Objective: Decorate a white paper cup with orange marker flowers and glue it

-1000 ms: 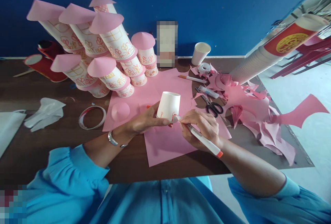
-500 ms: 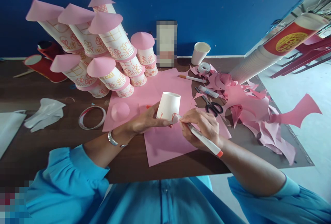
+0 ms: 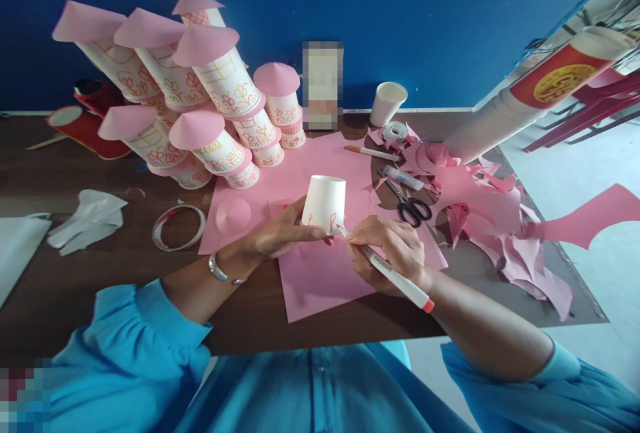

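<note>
A white paper cup (image 3: 325, 201) with small red-orange marks near its lower edge is gripped by my left hand (image 3: 285, 229), fingers around its left side and base. My right hand (image 3: 389, 253) pinches a white marker (image 3: 395, 276) with an orange-red end; its tip is at the cup's lower right side. Pink paper sheets (image 3: 320, 286) lie beneath both hands. A small pink cone (image 3: 233, 216) rests on the paper, left of the cup.
Decorated cup towers (image 3: 220, 79) with pink cone tops stand back left. Tape roll (image 3: 179, 227) lies left. Scissors (image 3: 414, 209), glue stick (image 3: 404, 177), pink scraps (image 3: 465, 196) and a long cup stack (image 3: 525, 99) are right. Another cup (image 3: 387, 105) stands by the wall.
The cup has turned and shifted slightly left in my left hand, showing the red marks more clearly. The marker's tip has moved slightly left and its far end slightly lower.
</note>
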`<state>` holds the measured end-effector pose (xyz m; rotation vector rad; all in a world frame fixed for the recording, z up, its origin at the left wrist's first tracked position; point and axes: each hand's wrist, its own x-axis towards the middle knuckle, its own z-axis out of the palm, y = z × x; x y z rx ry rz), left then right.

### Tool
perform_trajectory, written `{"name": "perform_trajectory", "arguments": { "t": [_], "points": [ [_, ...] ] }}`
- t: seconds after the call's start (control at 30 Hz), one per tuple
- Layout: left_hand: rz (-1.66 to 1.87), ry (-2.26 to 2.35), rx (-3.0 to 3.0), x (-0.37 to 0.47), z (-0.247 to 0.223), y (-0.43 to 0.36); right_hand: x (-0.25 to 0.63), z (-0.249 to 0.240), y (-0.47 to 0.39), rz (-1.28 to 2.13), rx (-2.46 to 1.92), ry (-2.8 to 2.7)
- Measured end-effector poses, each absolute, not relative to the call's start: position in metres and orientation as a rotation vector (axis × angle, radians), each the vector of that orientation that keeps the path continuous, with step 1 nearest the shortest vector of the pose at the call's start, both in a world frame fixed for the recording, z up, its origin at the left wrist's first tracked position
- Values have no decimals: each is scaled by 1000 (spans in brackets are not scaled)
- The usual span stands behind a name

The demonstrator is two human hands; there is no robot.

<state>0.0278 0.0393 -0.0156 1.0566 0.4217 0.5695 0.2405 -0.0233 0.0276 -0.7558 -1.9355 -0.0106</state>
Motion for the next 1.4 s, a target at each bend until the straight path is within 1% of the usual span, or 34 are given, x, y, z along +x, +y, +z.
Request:
{"name": "perform_trajectory", "arguments": {
  "t": [1.4],
  "points": [
    [610,420,1072,30,-10,38,239,26,-23,-9,-846,-1925]
  ]
}}
